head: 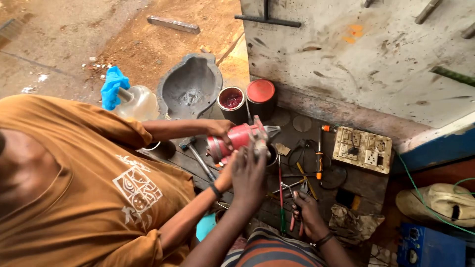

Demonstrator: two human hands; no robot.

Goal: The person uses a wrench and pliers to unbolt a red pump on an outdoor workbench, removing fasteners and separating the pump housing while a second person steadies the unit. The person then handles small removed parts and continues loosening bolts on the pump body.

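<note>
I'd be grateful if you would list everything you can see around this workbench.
power tool body: one, red, centre, held over the bench
tins: two, dark, one open with red contents, one red-lidded, behind the tool
basin: one, grey metal, on the ground, upper centre
bottle: one, clear, with a blue cloth at its neck, upper left
hammer: one, steel, left of the tool
socket board: one, cream, right
screwdriver: one, orange-handled, beside the board
blue box: one, bottom right
co-worker: one, orange shirt, left, gripping the tool
left hand: fingers spread against the tool
right hand: resting on red-handled pliers
</note>
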